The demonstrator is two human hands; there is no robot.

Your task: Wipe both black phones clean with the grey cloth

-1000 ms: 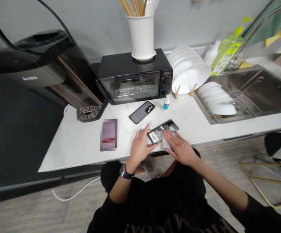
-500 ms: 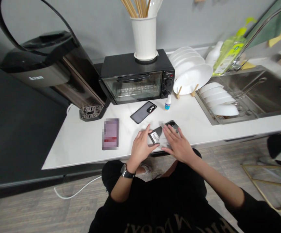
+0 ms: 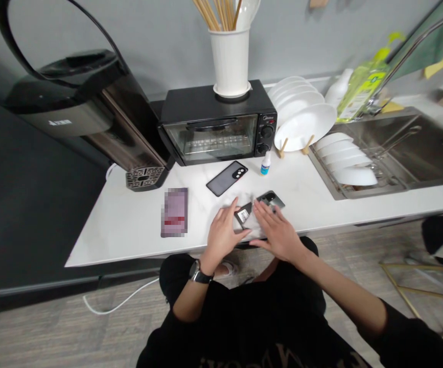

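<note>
A dark phone (image 3: 243,213) with a white label lies back up on the counter, its camera end (image 3: 270,196) at the upper right. My left hand (image 3: 222,227) is closed around its left end, thumb along the near edge and fingers at the far edge. My right hand (image 3: 275,230) presses a thin whitish wipe (image 3: 251,223) against the phone's back with its fingers close together and extended. The palm hides most of the wipe. Just beyond lies a clear phone case with a black frame (image 3: 224,180), and a small white-and-blue bottle (image 3: 265,164) stands upright near it.
A blurred-out purple rectangular item (image 3: 175,212) lies at the left. Behind are a black toaster oven (image 3: 217,135) bearing a white utensil holder (image 3: 230,61), and a black drink dispenser (image 3: 91,112). White plates (image 3: 305,125) and a sink (image 3: 428,158) are on the right.
My right hand has slid slightly left across the phone with the wipe, showing more of the camera end. My left hand keeps its hold.
</note>
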